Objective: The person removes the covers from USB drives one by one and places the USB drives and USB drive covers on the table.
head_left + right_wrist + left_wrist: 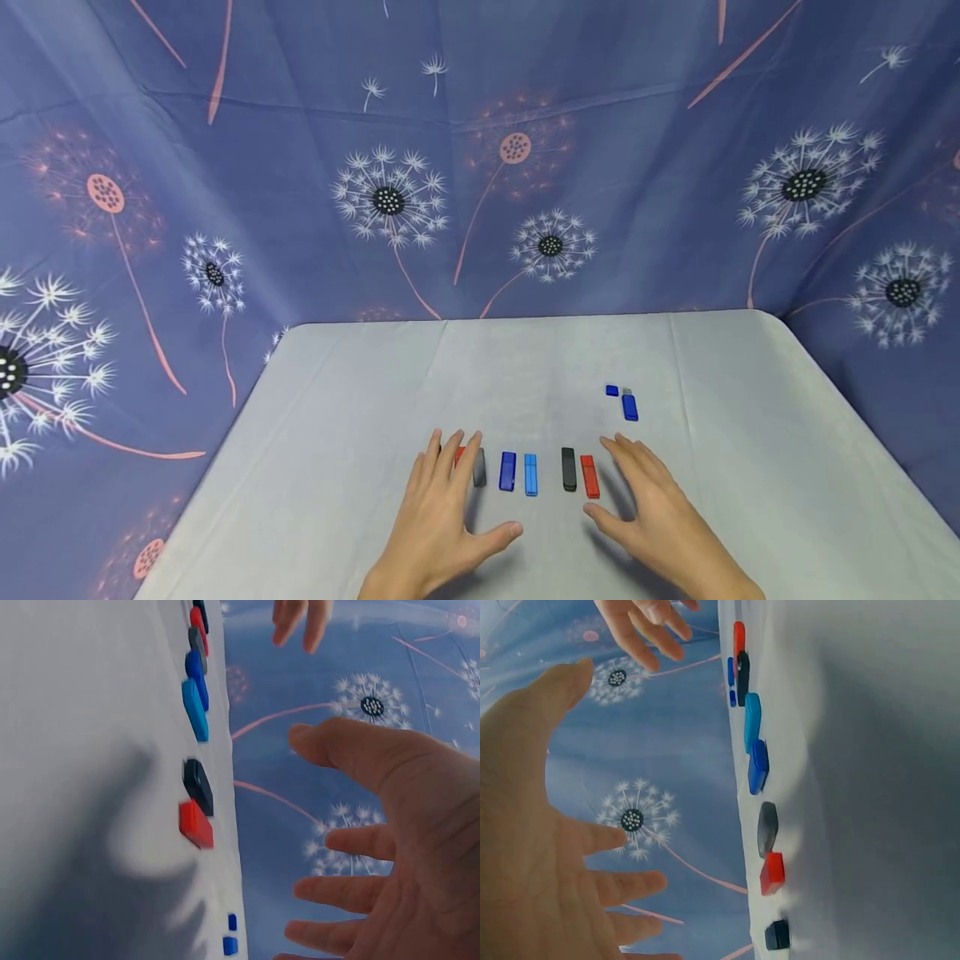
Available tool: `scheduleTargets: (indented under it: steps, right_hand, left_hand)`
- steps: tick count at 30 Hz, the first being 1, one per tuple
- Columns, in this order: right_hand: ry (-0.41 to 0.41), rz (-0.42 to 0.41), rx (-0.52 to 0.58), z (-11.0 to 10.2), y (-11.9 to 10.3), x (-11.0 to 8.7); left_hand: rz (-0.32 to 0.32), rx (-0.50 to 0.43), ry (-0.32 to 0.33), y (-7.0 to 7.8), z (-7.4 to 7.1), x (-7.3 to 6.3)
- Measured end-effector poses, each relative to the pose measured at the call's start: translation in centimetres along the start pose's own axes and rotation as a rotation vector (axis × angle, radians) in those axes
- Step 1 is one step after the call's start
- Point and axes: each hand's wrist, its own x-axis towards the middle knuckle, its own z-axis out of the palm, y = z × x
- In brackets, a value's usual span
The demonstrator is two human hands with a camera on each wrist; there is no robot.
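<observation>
My left hand (437, 521) hovers over the left end of a row of USB sticks, fingers spread and holding nothing. Its fingers partly cover a red stick (773, 874), a grey stick (479, 468) and a black one (778, 935). Right of it lie a dark blue stick (507, 472) and a light blue stick (531, 475). Over the right side hangs my right hand (660, 517), fingers apart with nothing in them. Nearest to its thumb are a red stick (590, 477) and a black stick (568, 469).
Farther back on the right, a blue USB stick (630, 406) with its connector bare lies beside its small blue cap (612, 390). Everything rests on a white-covered table (337, 392). A blue dandelion-print cloth (480, 192) hangs behind the table and along its sides.
</observation>
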Motion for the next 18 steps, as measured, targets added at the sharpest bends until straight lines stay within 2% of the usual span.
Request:
scheduleTargets:
  steps: [3,7,11,18]
  right_hand:
    - [0.001,0.007,0.008,-0.5,0.6,-0.1]
    - [-0.010,0.030,0.082,-0.9,1.3,0.4]
    - [-0.030,0.093,0.162,-0.9,2.0,0.9]
    - [-0.072,0.166,0.190,-0.7,2.7,1.5]
  left_hand:
    - [-0.012,0.006,0.006,-0.5,0.1,-0.3]
    - [-0.037,-0.018,0.006,-1.0,0.2,-0.4]
    - [-0.060,-0.059,-0.009,-0.9,0.3,-0.1]
    - [-0.075,-0.081,-0.021,-0.8,0.8,0.0]
